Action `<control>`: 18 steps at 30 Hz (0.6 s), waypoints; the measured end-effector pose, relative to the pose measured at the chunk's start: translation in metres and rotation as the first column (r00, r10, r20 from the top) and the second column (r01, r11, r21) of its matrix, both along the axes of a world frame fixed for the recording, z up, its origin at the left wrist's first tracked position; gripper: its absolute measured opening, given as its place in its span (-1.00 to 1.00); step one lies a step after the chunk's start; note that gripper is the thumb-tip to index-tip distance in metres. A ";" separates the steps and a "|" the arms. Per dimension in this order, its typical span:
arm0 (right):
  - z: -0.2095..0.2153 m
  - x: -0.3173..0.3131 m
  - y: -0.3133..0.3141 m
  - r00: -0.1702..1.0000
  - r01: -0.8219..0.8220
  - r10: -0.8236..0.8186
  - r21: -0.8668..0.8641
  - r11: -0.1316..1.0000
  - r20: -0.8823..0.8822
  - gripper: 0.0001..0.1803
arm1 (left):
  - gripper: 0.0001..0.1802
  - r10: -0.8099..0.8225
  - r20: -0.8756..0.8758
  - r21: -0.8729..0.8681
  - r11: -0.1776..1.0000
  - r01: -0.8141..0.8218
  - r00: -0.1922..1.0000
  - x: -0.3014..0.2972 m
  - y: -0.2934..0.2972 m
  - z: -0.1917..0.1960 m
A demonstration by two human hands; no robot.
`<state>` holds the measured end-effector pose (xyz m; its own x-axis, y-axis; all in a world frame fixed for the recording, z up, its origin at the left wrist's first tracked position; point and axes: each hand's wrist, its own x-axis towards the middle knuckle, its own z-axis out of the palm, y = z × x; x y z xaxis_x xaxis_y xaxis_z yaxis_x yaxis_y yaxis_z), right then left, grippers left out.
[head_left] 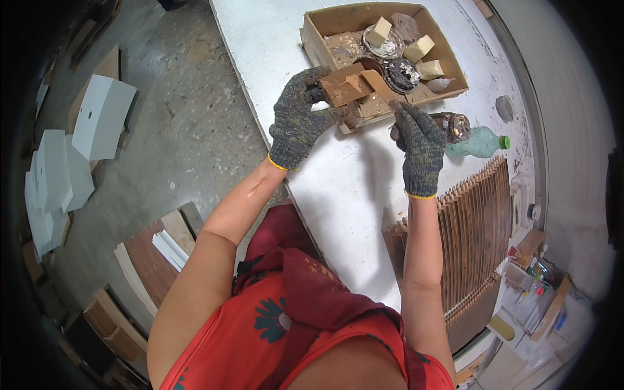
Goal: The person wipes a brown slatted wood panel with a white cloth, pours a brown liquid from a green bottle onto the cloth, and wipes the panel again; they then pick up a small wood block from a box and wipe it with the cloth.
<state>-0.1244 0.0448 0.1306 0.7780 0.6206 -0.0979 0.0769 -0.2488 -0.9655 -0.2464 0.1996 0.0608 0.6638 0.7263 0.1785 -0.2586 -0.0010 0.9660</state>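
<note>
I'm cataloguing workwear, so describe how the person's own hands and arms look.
The left hand and right hand wear matching gloves: mottled dark grey knit with yellowish flecks and yellow-edged cuffs. The left forearm and right forearm are bare, without sleeves.

We are looking steeply down from the person's head, through the left one of two fisheye cameras worn side by side. Nearest to us, the red clothing (pixel 224 322) is filling the bottom centre, and we are following the forearms (pixel 424 250) up the frame to the left hand (pixel 296 120) and right hand (pixel 421 146), farther off in the upper centre. Beyond them we are reaching the cardboard box (pixel 445 58) at the upper right. We are also taking in the concrete floor (pixel 182 117) at the left, a dark rim rounding off the corners.
</note>
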 end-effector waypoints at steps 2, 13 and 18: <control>0.004 -0.010 0.000 0.995 -0.088 0.089 0.021 0.996 -0.046 -0.74 | -0.25 0.012 0.039 0.002 1.000 -0.012 0.999 -0.003 -0.001 0.000; -0.009 -0.002 -0.002 0.821 0.027 -0.086 0.112 0.993 0.565 -0.76 | -0.26 -0.010 -0.001 -0.086 0.996 0.010 1.000 -0.009 -0.001 0.004; 0.007 -0.001 -0.010 0.212 -0.038 0.199 -0.195 0.980 0.957 -0.51 | -0.28 -0.030 0.014 -0.292 0.956 0.032 0.999 -0.015 0.002 0.017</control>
